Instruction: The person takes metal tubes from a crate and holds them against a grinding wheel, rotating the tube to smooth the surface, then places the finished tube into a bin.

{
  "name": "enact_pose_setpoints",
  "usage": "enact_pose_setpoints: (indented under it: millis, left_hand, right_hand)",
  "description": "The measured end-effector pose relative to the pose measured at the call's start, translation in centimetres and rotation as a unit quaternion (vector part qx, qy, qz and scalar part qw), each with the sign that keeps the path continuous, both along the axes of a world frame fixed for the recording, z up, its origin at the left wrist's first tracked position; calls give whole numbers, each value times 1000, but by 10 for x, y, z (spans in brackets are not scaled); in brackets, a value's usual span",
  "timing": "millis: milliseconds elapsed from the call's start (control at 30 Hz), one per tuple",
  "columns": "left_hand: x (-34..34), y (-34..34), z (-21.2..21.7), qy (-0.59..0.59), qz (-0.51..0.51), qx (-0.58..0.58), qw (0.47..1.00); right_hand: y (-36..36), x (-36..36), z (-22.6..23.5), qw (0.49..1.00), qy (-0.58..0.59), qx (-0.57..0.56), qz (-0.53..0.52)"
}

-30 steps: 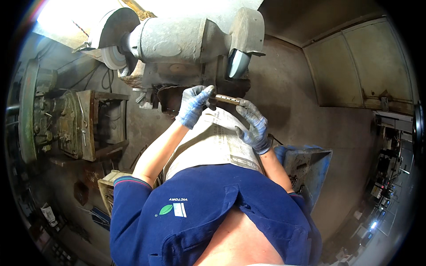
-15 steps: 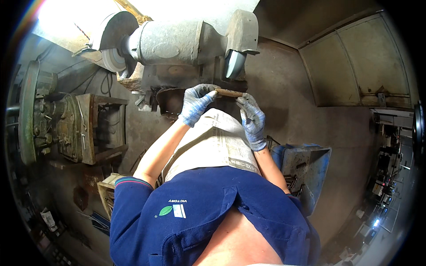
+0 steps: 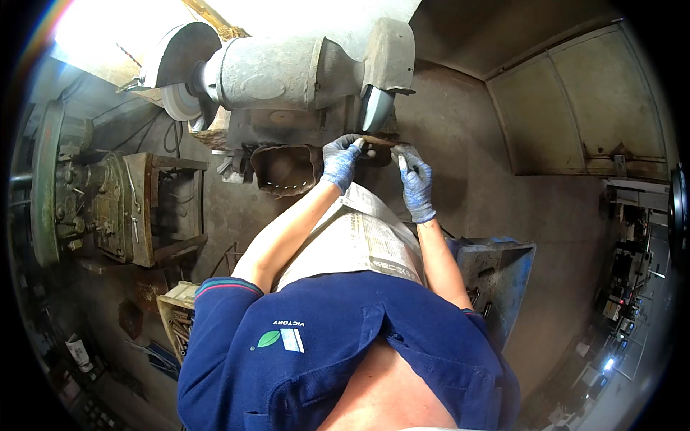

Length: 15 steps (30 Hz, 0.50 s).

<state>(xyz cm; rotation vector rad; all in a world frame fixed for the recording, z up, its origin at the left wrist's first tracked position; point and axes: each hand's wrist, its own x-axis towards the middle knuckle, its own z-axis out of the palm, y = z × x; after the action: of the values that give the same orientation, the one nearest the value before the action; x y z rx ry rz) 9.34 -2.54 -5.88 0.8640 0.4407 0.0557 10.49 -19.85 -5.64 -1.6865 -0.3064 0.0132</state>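
Between my two gloved hands I hold a narrow brownish bar [image 3: 379, 141], lying roughly level. My left hand [image 3: 341, 159] pinches its left end, and the fingers of my right hand [image 3: 415, 182] close on its right end. Both gloves are blue with dark, dirty fingers. Just beyond the bar is the right wheel [image 3: 377, 108] of a grey bench grinder [image 3: 277, 72], under a metal guard. Whether the bar touches that wheel I cannot tell. A sheet of newspaper [image 3: 359, 230] covers my lap below my hands.
The grinder's left wheel [image 3: 181, 102] stands under its own guard. A rusty open container [image 3: 287, 170] hangs below the motor. At right is a blue bin [image 3: 496, 280] with metal pieces; a crate [image 3: 180, 320] of parts stands at left, near a green machine [image 3: 86, 194].
Both hands have moved forward and to the right with the bar, bringing it close to the grinder's right wheel. More of the rusty container now shows.
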Motion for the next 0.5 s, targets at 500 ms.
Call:
enact_pose_setpoints:
  millis: [500]
  left_hand:
    - [5,36,-7,52,38,27,998]
  right_hand:
    - [48,5,-15,993,56,103,-31]
